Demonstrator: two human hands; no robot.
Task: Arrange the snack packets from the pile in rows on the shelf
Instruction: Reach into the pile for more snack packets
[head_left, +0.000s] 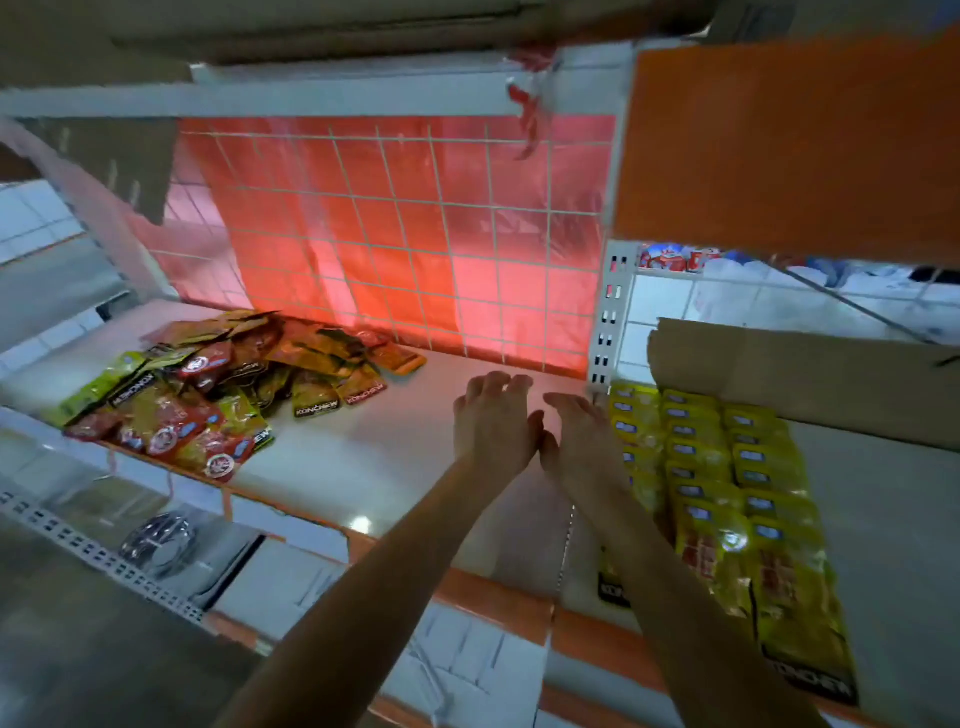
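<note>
Both empty: left hand (493, 421), right hand (582, 441), fingers loose.
Snack pile (208, 395): probably light, soft and slippery; pinch a sealed edge.

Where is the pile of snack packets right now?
In the head view the pile lies at the left end of the shelf, reaching back to the wire grid, apart from the left hand to its right.

Dim and soft overall, the strongest light glows through the red translucent plastic sheet (415, 228) at the back, tinting the glossy white shelf board (337, 457) pink. A small glare spot sits near the board's front edge, and highlights glint on the shiny yellow snack packets (727, 493). Wide-angle distortion bends the edges, and the brown cardboard (363, 26) on top is blurred.
</note>
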